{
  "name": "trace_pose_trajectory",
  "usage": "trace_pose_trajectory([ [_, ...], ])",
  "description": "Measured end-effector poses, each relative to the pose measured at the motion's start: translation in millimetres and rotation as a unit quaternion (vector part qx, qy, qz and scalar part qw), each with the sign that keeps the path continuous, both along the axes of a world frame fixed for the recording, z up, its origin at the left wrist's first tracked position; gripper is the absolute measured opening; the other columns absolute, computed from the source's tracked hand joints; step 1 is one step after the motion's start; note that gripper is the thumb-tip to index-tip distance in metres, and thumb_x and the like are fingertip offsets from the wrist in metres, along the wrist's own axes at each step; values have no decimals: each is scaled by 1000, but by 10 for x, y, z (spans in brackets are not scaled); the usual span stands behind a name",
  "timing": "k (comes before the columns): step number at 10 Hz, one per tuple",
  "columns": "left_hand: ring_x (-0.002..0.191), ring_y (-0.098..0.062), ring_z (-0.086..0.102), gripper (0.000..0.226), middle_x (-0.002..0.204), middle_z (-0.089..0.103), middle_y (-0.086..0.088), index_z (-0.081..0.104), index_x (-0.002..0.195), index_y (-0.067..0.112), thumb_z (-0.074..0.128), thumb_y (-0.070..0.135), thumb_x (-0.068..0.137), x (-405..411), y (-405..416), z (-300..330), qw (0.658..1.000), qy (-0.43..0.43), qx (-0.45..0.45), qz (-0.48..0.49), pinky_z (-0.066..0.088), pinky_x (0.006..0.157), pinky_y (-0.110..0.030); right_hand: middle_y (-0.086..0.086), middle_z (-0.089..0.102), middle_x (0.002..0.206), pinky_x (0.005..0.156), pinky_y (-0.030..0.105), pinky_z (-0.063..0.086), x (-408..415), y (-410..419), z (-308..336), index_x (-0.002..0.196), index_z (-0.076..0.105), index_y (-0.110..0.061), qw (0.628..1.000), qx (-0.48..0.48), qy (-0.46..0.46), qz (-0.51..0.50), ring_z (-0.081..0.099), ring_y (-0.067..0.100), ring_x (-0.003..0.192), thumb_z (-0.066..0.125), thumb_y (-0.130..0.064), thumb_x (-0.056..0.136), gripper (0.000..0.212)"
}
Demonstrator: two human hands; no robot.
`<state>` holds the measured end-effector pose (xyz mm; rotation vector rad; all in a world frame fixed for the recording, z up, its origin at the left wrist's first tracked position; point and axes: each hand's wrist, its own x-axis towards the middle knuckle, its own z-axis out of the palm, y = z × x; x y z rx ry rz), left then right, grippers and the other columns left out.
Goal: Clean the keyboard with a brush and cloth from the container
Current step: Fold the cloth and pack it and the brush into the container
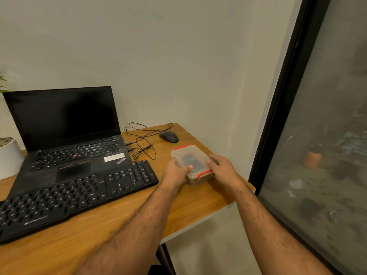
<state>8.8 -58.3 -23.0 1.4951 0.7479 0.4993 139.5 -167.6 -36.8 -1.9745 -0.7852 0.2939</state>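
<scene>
A clear plastic container with red clips and its lid on sits on the wooden desk, right of the black keyboard. Something dark shows through the lid; brush and cloth cannot be made out. My left hand grips the container's left side, thumb on the lid. My right hand holds its right side, fingers curled over the lid edge.
An open black laptop stands behind the keyboard. A wired mouse and loose cables lie behind the container. A white plant pot is at far left. The desk's right edge is close to a black-framed glass pane.
</scene>
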Motion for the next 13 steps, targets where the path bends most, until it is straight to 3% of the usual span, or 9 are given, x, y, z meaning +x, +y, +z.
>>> trace_pose_trajectory([
  [2, 96, -13, 63, 52, 116, 60, 5, 41, 146, 21, 59, 12, 99, 396, 141, 11, 999, -14, -34, -18, 60, 86, -42, -5, 66, 116, 98, 33, 52, 358, 145, -15, 131, 62, -15, 1000, 22, -14, -4, 62, 13, 108, 45, -24, 104, 33],
  [3, 96, -13, 62, 52, 115, 58, 8, 40, 148, 20, 58, 11, 100, 608, 247, -6, 999, -22, -44, -23, 59, 87, -44, 3, 59, 136, 110, 38, 43, 555, 250, -30, 141, 52, -9, 1000, 12, -21, -12, 54, 19, 126, 45, -27, 104, 42],
  [5, 102, -17, 63, 51, 135, 58, -2, 40, 148, 21, 56, 11, 100, 853, 413, -6, 999, -14, -46, -4, 60, 86, -41, 5, 54, 144, 111, 39, 42, 817, 466, -57, 144, 49, -10, 1000, 12, -10, -18, 52, 18, 128, 45, -27, 104, 43],
  [7, 99, -16, 64, 49, 113, 58, 5, 42, 146, 21, 56, 10, 100, 933, 496, -64, 999, -8, -38, 4, 60, 84, -41, 4, 54, 143, 109, 39, 44, 878, 540, -114, 144, 49, -12, 1000, 15, -10, -15, 53, 18, 126, 45, -27, 103, 44],
  [9, 88, -10, 62, 48, 113, 56, 5, 43, 145, 22, 57, 15, 100, 910, 465, -47, 1000, -4, -12, 19, 61, 82, -41, 3, 53, 144, 110, 43, 43, 840, 510, -59, 145, 49, -15, 1000, -1, -1, -5, 52, 19, 128, 42, -34, 104, 46],
  [10, 102, -10, 62, 49, 128, 58, 7, 42, 146, 23, 58, 24, 100, 804, 395, -28, 998, -7, 63, 30, 58, 91, -40, 1, 49, 147, 112, 37, 40, 725, 466, 33, 147, 45, -20, 1000, -8, 0, -5, 50, 19, 130, 33, -44, 106, 49],
  [11, 117, -7, 49, 61, 133, 47, 14, 32, 154, 16, 58, 30, 100, 591, 343, 66, 983, 3, 181, 40, 40, 93, -22, 1, 40, 154, 111, 33, 34, 607, 413, 133, 152, 36, -19, 998, 10, -30, -47, 40, 21, 139, 31, -48, 105, 55],
  [12, 134, -17, 48, 74, 153, 45, -3, 28, 156, 15, 61, 44, 96, 321, 397, 111, 951, 51, 305, 23, 40, 109, -33, 3, 42, 153, 113, 37, 33, 459, 380, 218, 149, 40, -18, 995, -13, -93, -39, 40, 23, 140, 30, -58, 102, 63],
  [13, 140, -20, 42, 75, 155, 43, -6, 32, 155, 14, 62, 47, 95, -71, 448, 174, 923, 72, 378, 17, 36, 115, -40, 4, 43, 152, 115, 44, 34, 225, 435, 280, 147, 44, -17, 991, -22, -133, -17, 39, 24, 140, 28, -69, 96, 75],
])
